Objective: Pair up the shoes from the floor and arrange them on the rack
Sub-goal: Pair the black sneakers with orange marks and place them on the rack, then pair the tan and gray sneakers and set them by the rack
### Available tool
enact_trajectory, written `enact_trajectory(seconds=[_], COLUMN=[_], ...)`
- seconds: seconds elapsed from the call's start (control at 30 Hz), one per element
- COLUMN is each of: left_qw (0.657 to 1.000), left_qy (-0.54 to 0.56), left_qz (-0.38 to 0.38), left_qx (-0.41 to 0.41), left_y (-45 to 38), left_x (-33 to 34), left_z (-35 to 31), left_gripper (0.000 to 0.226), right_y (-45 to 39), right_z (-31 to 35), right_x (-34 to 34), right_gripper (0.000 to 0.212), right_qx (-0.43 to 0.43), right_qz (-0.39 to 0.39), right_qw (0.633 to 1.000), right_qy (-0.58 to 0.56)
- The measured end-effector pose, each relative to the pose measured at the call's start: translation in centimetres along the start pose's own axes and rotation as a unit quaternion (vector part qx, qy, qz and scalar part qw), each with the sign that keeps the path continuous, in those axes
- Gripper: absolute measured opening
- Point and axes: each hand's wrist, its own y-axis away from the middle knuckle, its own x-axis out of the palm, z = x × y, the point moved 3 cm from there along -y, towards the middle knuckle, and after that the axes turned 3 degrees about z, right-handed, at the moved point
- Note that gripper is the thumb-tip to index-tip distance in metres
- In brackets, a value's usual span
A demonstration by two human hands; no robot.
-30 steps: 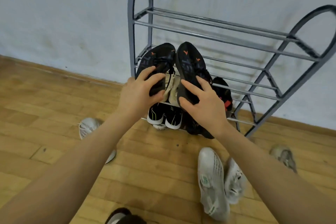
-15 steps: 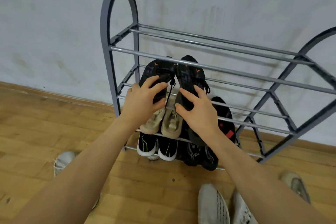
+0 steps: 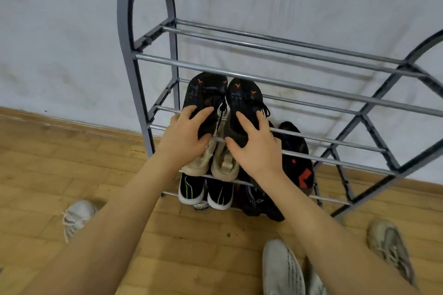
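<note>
A grey metal shoe rack stands against the wall. My left hand grips the heel of one black shoe with orange marks. My right hand grips the heel of its mate. Both shoes lie side by side, toes pointing at the wall, under the top front bar at the rack's left end. Below them sit a beige pair, a black pair with white soles and a black shoe with red marks.
Loose shoes lie on the wooden floor: a pale grey one at the left, a white pair at the bottom right and a worn grey one further right. The rack's right half holds bare bars.
Both hands have pushed the black pair further into the rack, under the top front bar. My view has come closer to the rack and shifted.
</note>
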Motion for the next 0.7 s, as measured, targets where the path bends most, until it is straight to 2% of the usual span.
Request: enact_trajectory(seconds=[0.23, 0.5, 0.57, 0.7], left_qw=[0.997, 0.998, 0.998, 0.996], left_qy=[0.017, -0.017, -0.024, -0.081], left_qz=[-0.065, -0.006, 0.008, -0.02], left_qx=[0.039, 0.064, 0.049, 0.029], left_y=[-0.6, -0.3, 0.2, 2.1], left_x=[0.2, 0.7, 0.4, -0.6], left_z=[-0.6, 0.1, 0.0, -0.6], left_gripper=[0.045, 0.052, 0.056, 0.055], right_y=[-0.8, -0.5, -0.3, 1.0], right_z=[0.7, 0.4, 0.5, 1.3], right_x=[0.4, 1.7, 1.7, 1.1], right_gripper=[0.04, 0.039, 0.039, 0.039], right_qx=[-0.021, -0.028, -0.027, -0.035], right_qz=[-0.053, -0.034, -0.027, -0.067], right_qw=[0.994, 0.999, 0.999, 0.997], right_qy=[-0.098, -0.025, -0.007, 0.012])
